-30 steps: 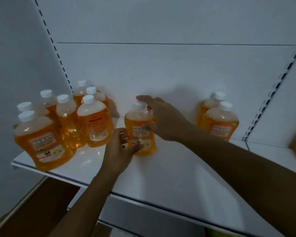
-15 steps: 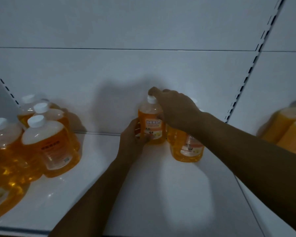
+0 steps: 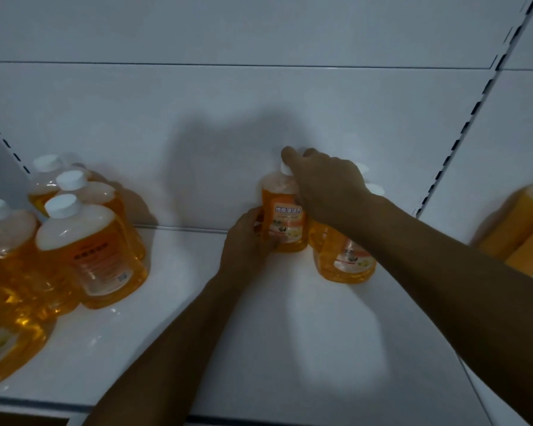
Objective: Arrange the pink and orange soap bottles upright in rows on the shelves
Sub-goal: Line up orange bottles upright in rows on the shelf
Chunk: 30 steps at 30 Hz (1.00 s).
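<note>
An orange soap bottle with a white cap stands upright near the back wall of the white shelf. My left hand grips its lower left side. My right hand wraps over its cap and shoulder from the right. Just right of it stand two more orange bottles, partly hidden behind my right forearm. A cluster of several orange bottles fills the shelf's left end.
Two orange bottles lean on the neighbouring shelf bay at the far right, beyond a slotted upright. Bare shelf surface lies between the left cluster and my hands, and toward the front edge.
The held bottle has moved right from mid-shelf to the back wall, beside the two right bottles. Over the last half second both hands keep their hold and hardly move.
</note>
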Each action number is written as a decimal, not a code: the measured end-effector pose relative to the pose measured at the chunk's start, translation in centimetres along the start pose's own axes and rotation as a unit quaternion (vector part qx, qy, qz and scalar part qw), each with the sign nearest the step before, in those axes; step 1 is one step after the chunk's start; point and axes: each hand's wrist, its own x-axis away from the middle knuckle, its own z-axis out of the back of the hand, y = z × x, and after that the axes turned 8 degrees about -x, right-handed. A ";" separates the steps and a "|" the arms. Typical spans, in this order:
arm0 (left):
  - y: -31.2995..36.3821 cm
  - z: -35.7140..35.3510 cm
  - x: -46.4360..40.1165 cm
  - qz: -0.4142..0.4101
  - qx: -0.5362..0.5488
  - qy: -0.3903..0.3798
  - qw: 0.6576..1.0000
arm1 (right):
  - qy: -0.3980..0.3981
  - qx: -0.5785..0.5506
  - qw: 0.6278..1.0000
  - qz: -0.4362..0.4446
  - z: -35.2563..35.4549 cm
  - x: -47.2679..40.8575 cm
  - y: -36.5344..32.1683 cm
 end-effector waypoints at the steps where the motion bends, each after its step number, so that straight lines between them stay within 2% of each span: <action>1: 0.3 0.1 0.1 0.012 -0.011 -0.006 1.000 | -0.002 -0.008 1.000 -0.003 -0.1 0.1 0.0; 6: 2.1 1.7 1.7 0.006 -0.077 -0.041 0.996 | -0.001 -0.029 1.000 -0.008 -0.3 0.6 -0.1; 9: 1.9 3.3 4.2 0.036 -0.120 -0.020 0.992 | 0.001 0.027 1.000 -0.005 -0.5 1.0 -0.3; 13: 0.8 5.4 8.3 0.095 -0.142 0.039 0.985 | 0.067 0.072 0.995 0.019 -1.0 1.8 -1.7; 15: 0.4 6.3 10.7 0.109 -0.127 0.083 0.982 | 0.105 0.022 0.993 0.052 -1.3 2.5 -3.4; 16: 0.3 6.8 11.9 0.112 -0.119 0.112 0.980 | 0.098 -0.016 0.992 0.075 -1.4 2.9 -4.5; 19: -0.3 8.5 14.8 0.132 -0.132 0.201 0.962 | 0.026 -0.157 0.980 0.116 -2.2 3.9 -8.0; 23: -2.1 11.9 16.8 0.152 -0.133 0.295 0.934 | -0.081 -0.353 0.926 0.104 -3.4 3.7 -12.7; 26: -2.8 14.3 16.5 0.123 -0.105 0.319 0.934 | -0.099 -0.438 0.887 0.106 -3.4 2.7 -15.3; 30: -3.0 15.6 15.4 0.080 -0.056 0.302 0.948 | -0.092 -0.497 0.854 0.125 -3.5 0.9 -18.3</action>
